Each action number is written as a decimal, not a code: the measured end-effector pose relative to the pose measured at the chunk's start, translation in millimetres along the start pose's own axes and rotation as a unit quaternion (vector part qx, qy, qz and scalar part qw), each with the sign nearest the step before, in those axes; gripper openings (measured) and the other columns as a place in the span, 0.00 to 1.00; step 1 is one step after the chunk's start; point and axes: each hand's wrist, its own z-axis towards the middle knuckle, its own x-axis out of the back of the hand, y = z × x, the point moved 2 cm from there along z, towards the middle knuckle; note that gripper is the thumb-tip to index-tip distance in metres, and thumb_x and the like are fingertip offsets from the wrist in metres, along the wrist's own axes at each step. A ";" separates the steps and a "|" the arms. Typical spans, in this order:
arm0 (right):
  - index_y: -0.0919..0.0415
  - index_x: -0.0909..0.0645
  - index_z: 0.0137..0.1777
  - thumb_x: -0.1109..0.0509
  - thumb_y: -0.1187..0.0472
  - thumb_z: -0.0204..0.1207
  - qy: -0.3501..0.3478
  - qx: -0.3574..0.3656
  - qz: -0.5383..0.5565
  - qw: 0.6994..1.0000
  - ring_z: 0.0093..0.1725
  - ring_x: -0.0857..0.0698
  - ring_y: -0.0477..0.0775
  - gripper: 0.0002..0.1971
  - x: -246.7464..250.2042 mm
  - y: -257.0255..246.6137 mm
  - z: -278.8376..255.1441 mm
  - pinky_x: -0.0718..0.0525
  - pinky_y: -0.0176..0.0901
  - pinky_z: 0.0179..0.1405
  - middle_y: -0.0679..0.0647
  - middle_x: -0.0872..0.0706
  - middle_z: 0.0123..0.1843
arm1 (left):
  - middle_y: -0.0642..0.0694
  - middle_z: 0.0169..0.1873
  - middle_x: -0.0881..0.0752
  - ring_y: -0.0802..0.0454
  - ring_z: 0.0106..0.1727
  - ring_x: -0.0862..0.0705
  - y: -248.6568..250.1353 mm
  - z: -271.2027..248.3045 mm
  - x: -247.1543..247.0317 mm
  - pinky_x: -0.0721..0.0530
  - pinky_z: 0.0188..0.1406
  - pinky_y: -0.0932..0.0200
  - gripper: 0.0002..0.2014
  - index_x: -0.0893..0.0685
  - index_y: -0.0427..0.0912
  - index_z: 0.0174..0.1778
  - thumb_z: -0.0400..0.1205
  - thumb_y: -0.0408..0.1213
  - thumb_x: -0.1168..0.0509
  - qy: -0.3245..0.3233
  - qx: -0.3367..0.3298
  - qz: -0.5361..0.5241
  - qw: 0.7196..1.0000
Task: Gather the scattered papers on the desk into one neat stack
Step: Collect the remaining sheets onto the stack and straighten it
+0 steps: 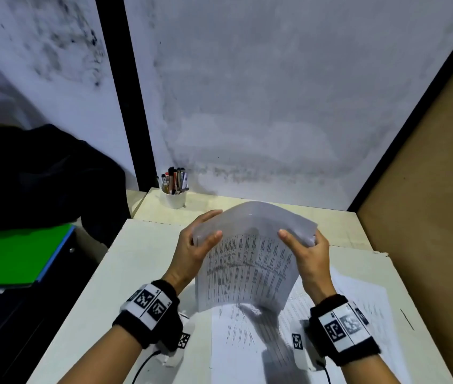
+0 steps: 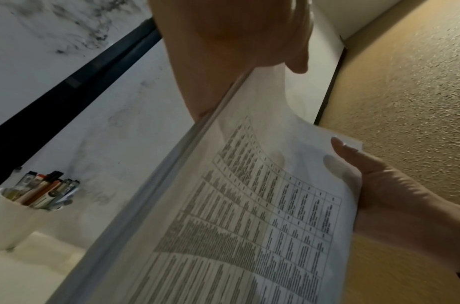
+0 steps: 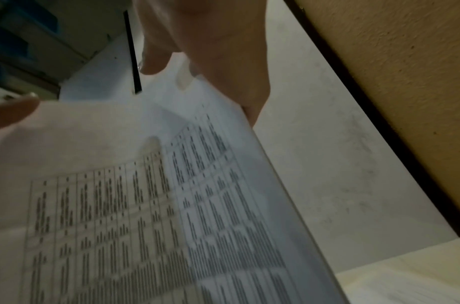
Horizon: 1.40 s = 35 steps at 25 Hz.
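Observation:
A bundle of printed sheets (image 1: 247,261) with tables of text is held upright above the desk (image 1: 125,273), its top bowed away from me. My left hand (image 1: 197,245) grips its left edge, thumb on the front and fingers behind. My right hand (image 1: 307,253) grips the right edge the same way. The left wrist view shows the bundle (image 2: 249,216) edge-on with the left hand (image 2: 231,41) above it and the right hand (image 2: 379,185) opposite. In the right wrist view the printed sheets (image 3: 145,205) fill the frame under the right hand (image 3: 218,51). More loose sheets (image 1: 353,306) lie flat on the desk underneath.
A white cup of pens (image 1: 175,189) stands at the desk's back left corner. A brown board (image 1: 427,189) walls the right side, a white wall the back. To the left are a dark cloth (image 1: 39,176) and a green folder (image 1: 12,253).

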 end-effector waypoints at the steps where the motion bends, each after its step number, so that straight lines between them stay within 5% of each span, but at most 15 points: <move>1: 0.49 0.16 0.48 0.20 0.34 0.45 0.003 0.008 0.009 1.000 0.49 0.13 0.53 0.31 -1.1 -6.8 2.0 0.16 0.49 0.53 0.54 0.11 0.50 | 0.47 0.50 0.11 0.53 0.51 0.13 2.7 1.4 0.4 0.15 0.47 0.63 0.33 0.17 0.55 0.54 0.57 0.68 0.29 0.012 -0.013 0.007 1.000; 5: 0.51 0.16 0.41 0.30 0.29 0.57 0.038 0.027 0.030 0.998 0.39 0.12 0.52 0.25 -6.0 -23.4 13.1 0.15 0.43 0.43 0.54 0.10 0.37 | 0.46 0.45 0.09 0.50 0.52 0.12 13.4 6.8 -5.6 0.16 0.51 0.56 0.27 0.16 0.60 0.47 0.62 0.73 0.39 0.042 -0.038 0.028 0.998; 8: 0.52 0.17 0.35 0.29 0.58 0.73 0.079 0.030 -0.027 0.996 0.35 0.14 0.43 0.06 -13.0 -17.8 14.9 0.18 0.47 0.45 0.52 0.13 0.34 | 0.56 0.34 0.08 0.59 0.46 0.11 12.8 9.9 -12.1 0.18 0.47 0.63 0.06 0.16 0.56 0.46 0.76 0.46 0.36 0.086 -0.020 0.044 0.995; 11: 0.49 0.18 0.37 0.28 0.63 0.72 0.079 0.038 -0.048 0.995 0.32 0.18 0.31 0.08 -7.6 -8.3 14.7 0.21 0.40 0.42 0.42 0.14 0.34 | 0.55 0.41 0.10 0.67 0.46 0.13 11.5 7.4 -12.3 0.17 0.47 0.70 0.12 0.18 0.54 0.49 0.79 0.30 0.37 0.073 -0.037 0.072 0.994; 15: 0.49 0.20 0.50 0.24 0.58 0.67 -0.033 -0.034 -0.086 0.995 0.49 0.14 0.41 0.13 4.1 16.6 7.4 0.13 0.36 0.47 0.43 0.15 0.47 | 0.55 0.46 0.13 0.63 0.47 0.14 -7.0 4.1 -1.2 0.15 0.47 0.67 0.16 0.20 0.57 0.51 0.73 0.32 0.29 0.007 -0.003 0.081 0.997; 17: 0.54 0.19 0.42 0.27 0.63 0.72 -0.023 -0.111 -0.095 0.989 0.40 0.11 0.45 0.04 4.3 30.7 -3.1 0.11 0.47 0.43 0.47 0.12 0.38 | 0.57 0.39 0.10 0.59 0.43 0.13 -29.9 0.4 6.3 0.16 0.47 0.59 0.11 0.18 0.57 0.45 0.70 0.39 0.27 0.008 0.074 0.070 0.995; 20: 0.56 0.19 0.37 0.30 0.63 0.74 0.038 -0.106 -0.048 0.993 0.29 0.13 0.36 0.05 10.0 37.5 -0.9 0.16 0.31 0.30 0.44 0.12 0.27 | 0.66 0.33 0.09 0.68 0.38 0.12 -61.0 -9.8 16.8 0.18 0.42 0.64 0.07 0.17 0.54 0.42 0.70 0.46 0.28 -0.036 0.151 0.111 0.982; 22: 0.59 0.17 0.46 0.32 0.62 0.76 0.066 -0.094 0.009 0.993 0.38 0.11 0.36 0.03 25.6 37.7 7.4 0.14 0.29 0.38 0.43 0.10 0.37 | 0.58 0.22 0.12 0.63 0.26 0.17 -73.1 -14.3 17.9 0.22 0.33 0.67 0.06 0.17 0.48 0.34 0.74 0.44 0.30 -0.066 0.173 0.158 0.970; 25: 0.56 0.19 0.51 0.33 0.59 0.77 0.070 -0.150 -0.033 0.986 0.53 0.15 0.54 0.05 72.3 73.5 10.9 0.14 0.40 0.43 0.53 0.13 0.50 | 0.50 0.20 0.21 0.50 0.25 0.27 -87.0 -17.6 22.8 0.29 0.25 0.59 0.13 0.22 0.40 0.27 0.77 0.38 0.33 -0.042 0.189 0.224 0.955; 27: 0.59 0.21 0.58 0.28 0.59 0.74 0.117 -0.260 -0.175 0.942 0.62 0.19 0.63 0.14 130.0 114.4 2.1 0.17 0.47 0.49 0.63 0.17 0.62 | 0.41 0.25 0.16 0.44 0.27 0.20 -93.4 -19.7 28.8 0.23 0.29 0.53 0.12 0.18 0.37 0.30 0.79 0.38 0.35 -0.003 0.215 0.233 0.948; 29: 0.65 0.30 0.71 0.24 0.54 0.69 0.162 -0.383 -0.307 0.856 0.72 0.27 0.68 0.32 196.6 140.5 -18.5 0.26 0.57 0.68 0.69 0.28 0.73 | 0.38 0.25 0.15 0.43 0.28 0.18 -98.8 -25.0 40.4 0.22 0.28 0.55 0.12 0.19 0.36 0.32 0.79 0.37 0.36 0.044 0.242 0.220 0.944; 32: 0.64 0.48 0.80 0.25 0.39 0.63 0.221 -0.514 -0.407 0.722 0.78 0.40 0.72 0.53 259.6 147.8 -48.0 0.38 0.67 0.76 0.70 0.44 0.81 | 0.37 0.23 0.22 0.48 0.26 0.25 -109.2 -31.6 62.0 0.29 0.29 0.55 0.15 0.22 0.32 0.31 0.79 0.38 0.36 0.085 0.272 0.230 0.930; 33: 0.64 0.52 0.81 0.27 0.36 0.62 0.221 -0.531 -0.427 0.697 0.79 0.42 0.72 0.57 265.2 148.8 -52.1 0.40 0.68 0.76 0.70 0.47 0.82 | 0.35 0.25 0.23 0.46 0.28 0.26 -112.0 -32.6 66.5 0.29 0.31 0.53 0.16 0.21 0.28 0.33 0.79 0.40 0.36 0.093 0.279 0.233 0.927; 35: 0.63 0.57 0.81 0.27 0.34 0.60 0.210 -0.535 -0.419 0.703 0.79 0.42 0.73 0.60 259.4 159.4 -51.0 0.39 0.69 0.75 0.68 0.49 0.82 | 0.32 0.28 0.21 0.43 0.30 0.23 -115.2 -32.8 69.7 0.26 0.32 0.52 0.21 0.22 0.21 0.40 0.80 0.41 0.37 0.100 0.290 0.234 0.923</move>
